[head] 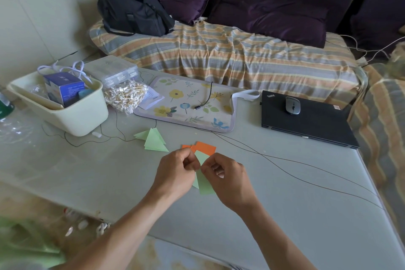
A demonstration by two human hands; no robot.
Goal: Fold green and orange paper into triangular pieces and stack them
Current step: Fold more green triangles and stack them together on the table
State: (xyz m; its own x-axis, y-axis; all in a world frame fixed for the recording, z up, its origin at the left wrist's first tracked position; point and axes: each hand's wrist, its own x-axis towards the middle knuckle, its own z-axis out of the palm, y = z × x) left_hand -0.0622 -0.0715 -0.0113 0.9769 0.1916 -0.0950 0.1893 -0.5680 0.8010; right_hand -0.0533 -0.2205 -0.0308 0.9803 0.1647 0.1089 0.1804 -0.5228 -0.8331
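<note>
So both hands, left hand [175, 169] and right hand [225, 173], have fingers pinched on 1 green paper [203, 180] over the counter [285, 193], orange paper [205, 147] just behind, folded green triangles [153, 140] nearby.

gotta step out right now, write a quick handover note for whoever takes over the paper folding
Left hand: pinches the green paper at its upper edge.
Right hand: pinches the same piece beside the left; the fold is in progress, held just over the table.
Done: folded green triangles lie in a small overlapping pile further back on the left, ahead of the hands.
Waiting: orange paper lies flat just beyond the hands, not yet made into triangles as far as the view shows.
Left: finish this green piece, add it to the pile, then fold and stack the orange.
</note>
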